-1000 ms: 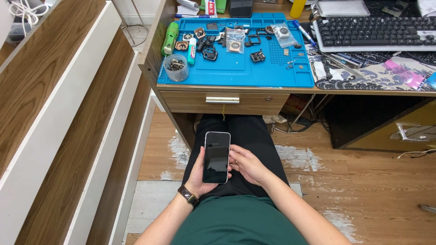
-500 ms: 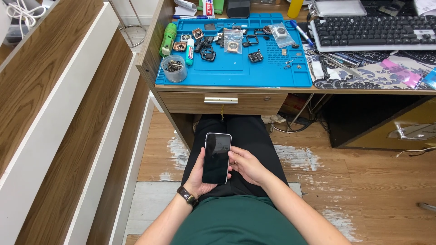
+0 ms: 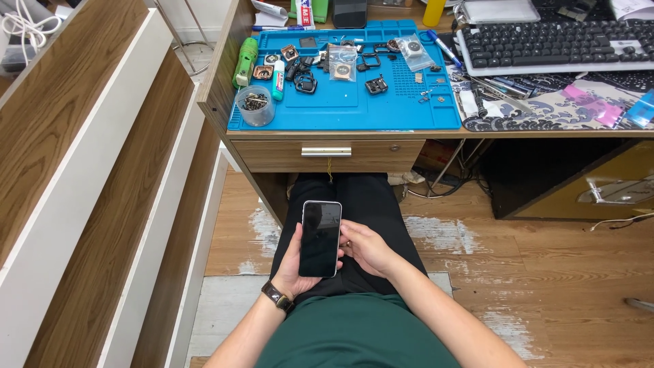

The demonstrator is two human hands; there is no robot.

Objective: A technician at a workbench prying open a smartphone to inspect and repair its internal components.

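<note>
The left hand (image 3: pixel 294 262) cradles a smartphone (image 3: pixel 321 238) with a dark, unlit screen and a pale frame, held upright over the lap, well below and clear of the front edge of the desk (image 3: pixel 436 133). Its grip is closed around the phone from the left side and from beneath, palm under the lower half, thumb along the left edge; a watch (image 3: pixel 278 298) with a dark strap sits on that wrist. The right hand (image 3: pixel 368 247) rests just beside the phone's right edge, fingers loosely curled and touching the frame, holding nothing of its own. To do this handling well, it seems wise to keep the left palm fully under the phone so that the weight sits in the hand rather than on the fingertips, and to let the right hand steady the free edge, since there is only hard wooden floor (image 3: pixel 545 272) to either side of the knees. Pressing on the glass with the thumb should stay light. On the desk above, a blue work mat (image 3: pixel 340 109) near the front left corner carries small dark parts, a clear cup of screws (image 3: pixel 255 105) and a green tool (image 3: pixel 245 60); a black keyboard (image 3: pixel 552 42) lies towards the right. A drawer (image 3: pixel 327 154) under the front edge is shut.
</note>
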